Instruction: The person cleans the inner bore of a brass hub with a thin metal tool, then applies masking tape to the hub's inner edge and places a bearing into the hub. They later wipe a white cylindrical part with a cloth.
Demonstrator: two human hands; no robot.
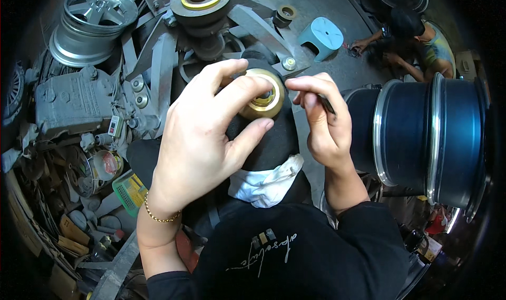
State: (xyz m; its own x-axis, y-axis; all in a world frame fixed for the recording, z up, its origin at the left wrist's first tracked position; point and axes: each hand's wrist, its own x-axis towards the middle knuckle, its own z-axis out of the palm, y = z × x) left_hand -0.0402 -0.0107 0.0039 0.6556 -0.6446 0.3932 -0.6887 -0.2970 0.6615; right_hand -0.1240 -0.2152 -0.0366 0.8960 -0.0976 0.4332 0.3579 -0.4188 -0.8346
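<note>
Over the seated person's dark trouser leg (pixel 266 148), between the two hands, I can see a round brass-coloured ring (pixel 272 106), hollow at its middle, its open face turned up. The left hand (pixel 197 122) curls around its near-left side, a finger laid across the rim and the thumb against the lower edge, so it looks gripped by the fingertips rather than by the palm. The right hand (pixel 328 130) is nearly closed in a pinch on a dark slim piece (pixel 329 106), its index fingertip just beside the ring; whether that finger touches, I can't tell from where I stand.

What would worry me is that fingertip hold. A smooth curved wall gives little to hang on to, and a sideways push from the right hand might twist the ring loose. It could then roll off the leg toward the concrete floor (pixel 331 5) and get dented, or run in among the grey steel frame (pixel 259 30). The slim piece, mostly hidden by fingers, might skid and scratch the rim, or catch the left finger lying across it. The white cloth (pixel 265 186) bunched in the lap seems loose; a shift of the legs might send it down too.
</note>
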